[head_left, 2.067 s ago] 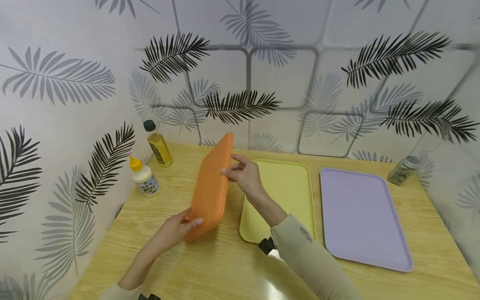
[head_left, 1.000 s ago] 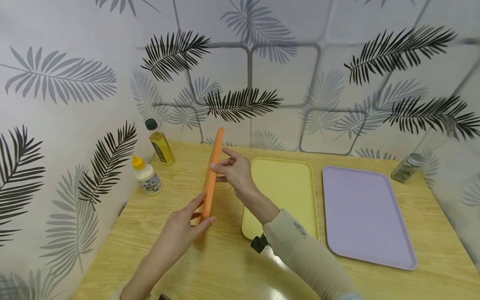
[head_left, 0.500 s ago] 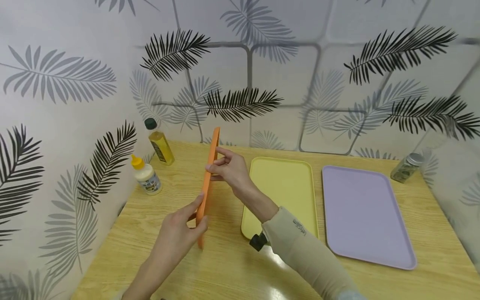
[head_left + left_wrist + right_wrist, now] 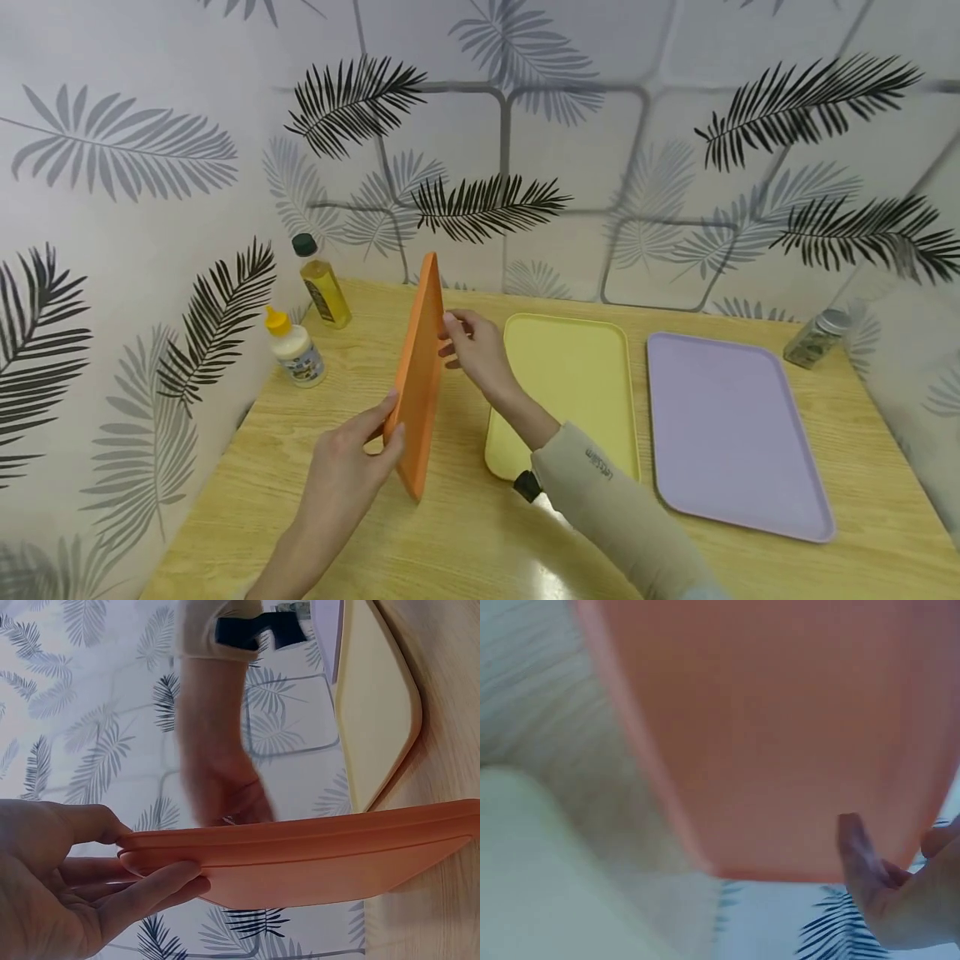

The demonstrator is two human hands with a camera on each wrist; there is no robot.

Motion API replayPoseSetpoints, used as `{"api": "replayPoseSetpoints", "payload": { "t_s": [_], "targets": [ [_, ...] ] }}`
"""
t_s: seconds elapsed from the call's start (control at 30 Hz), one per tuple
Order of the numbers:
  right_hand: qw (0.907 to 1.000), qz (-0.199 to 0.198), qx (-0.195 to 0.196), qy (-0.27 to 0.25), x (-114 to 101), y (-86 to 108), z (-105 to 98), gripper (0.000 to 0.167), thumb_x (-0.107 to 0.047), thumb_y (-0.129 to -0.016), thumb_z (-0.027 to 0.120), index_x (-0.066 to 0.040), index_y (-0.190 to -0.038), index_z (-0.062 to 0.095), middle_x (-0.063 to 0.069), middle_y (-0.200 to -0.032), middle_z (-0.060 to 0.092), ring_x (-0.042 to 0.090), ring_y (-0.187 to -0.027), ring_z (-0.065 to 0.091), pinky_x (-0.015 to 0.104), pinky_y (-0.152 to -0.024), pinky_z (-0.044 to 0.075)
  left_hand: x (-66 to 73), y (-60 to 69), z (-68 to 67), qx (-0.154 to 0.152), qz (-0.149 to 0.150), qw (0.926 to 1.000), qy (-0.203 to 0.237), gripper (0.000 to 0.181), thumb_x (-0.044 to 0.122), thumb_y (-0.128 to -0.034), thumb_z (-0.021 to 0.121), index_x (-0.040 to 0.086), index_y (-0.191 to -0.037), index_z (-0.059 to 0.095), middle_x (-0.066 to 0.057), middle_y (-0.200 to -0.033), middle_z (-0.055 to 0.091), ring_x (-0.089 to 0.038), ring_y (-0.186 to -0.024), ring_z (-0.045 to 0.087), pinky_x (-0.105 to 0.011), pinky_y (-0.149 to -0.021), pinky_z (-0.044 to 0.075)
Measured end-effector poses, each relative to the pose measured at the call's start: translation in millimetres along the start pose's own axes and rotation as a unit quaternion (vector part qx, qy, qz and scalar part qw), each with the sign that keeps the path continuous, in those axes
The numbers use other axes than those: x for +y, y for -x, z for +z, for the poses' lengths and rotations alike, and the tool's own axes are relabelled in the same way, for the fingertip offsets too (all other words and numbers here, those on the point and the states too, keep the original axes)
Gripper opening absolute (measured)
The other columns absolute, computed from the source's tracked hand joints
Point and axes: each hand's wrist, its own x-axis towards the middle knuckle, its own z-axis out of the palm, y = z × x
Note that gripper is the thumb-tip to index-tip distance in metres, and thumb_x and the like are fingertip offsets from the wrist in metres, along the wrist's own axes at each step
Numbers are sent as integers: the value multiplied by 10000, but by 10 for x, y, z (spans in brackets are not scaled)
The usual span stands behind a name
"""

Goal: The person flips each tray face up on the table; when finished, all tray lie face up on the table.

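Note:
An orange tray point(image 4: 420, 383) stands on its long side, nearly upright and tilted, its lower side at or very close to the tabletop. My left hand point(image 4: 347, 458) pinches its near end; in the left wrist view the thumb lies on one side of the rim and the fingers point(image 4: 161, 889) on the other. My right hand point(image 4: 480, 350) hovers at the tray's right face with loosely bent fingers, not gripping it. In the right wrist view its thumb point(image 4: 859, 855) shows in front of that orange face; whether it touches cannot be told.
Flat on the wooden table point(image 4: 480, 533) lie a yellow tray point(image 4: 570, 375), partly under my right forearm, and a purple tray point(image 4: 735, 433). At the left stand a yellow-capped white bottle point(image 4: 298, 354) and an oil bottle point(image 4: 326, 292). A lidded jar point(image 4: 816, 340) is at back right.
The orange tray has turned about its upright position, so its right face now shows instead of its left. My right hand has let go of its rim; my left keeps its hold.

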Motion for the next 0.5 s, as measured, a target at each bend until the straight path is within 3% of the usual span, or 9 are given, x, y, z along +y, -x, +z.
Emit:
{"api": "replayPoseSetpoints", "payload": {
  "t_s": [0.07, 0.2, 0.37, 0.5],
  "targets": [
    [9973, 206, -168, 685, 221, -3, -6, 453, -289, -1027, 465, 44, -1332, 508, 231, -1115, 634, 325, -889, 676, 392, -706, 585, -3, 10, -14, 52, -136, 9999, 18, 342, 9, -844, 692, -14, -1184, 670, -149, -1090, 698, -272, -883, 704, -375, -699, 583],
    [9804, 778, -726, 1659, 571, 33, 17, 500, -244, -1002, 514, 84, -1371, 442, 260, -1248, 569, 367, -1081, 604, 441, -860, 534, -20, 17, -27, 206, -235, 9995, 68, 317, 22, -848, 698, -10, -1163, 685, -152, -1074, 702, -277, -876, 705, -373, -696, 582],
    [9714, 1046, -900, 1934, 749, 75, 78, 535, -176, -949, 573, 119, -1369, 421, 286, -1289, 540, 393, -1189, 534, 476, -970, 468, -94, 23, -10, 474, -212, 9981, 330, 295, -6, -831, 711, -24, -1125, 700, -172, -1043, 707, -287, -830, 712, -229, -579, 563],
    [9632, 900, -983, 2332, 753, 100, 114, 550, -172, -923, 578, 140, -1352, 432, 288, -1265, 561, 384, -1197, 532, 460, -993, 453, -196, 28, 2, 580, -516, 9941, 753, 276, -16, -848, 691, -25, -1123, 699, -176, -1005, 714, -273, -798, 716, -138, -541, 523]
  ]
}}
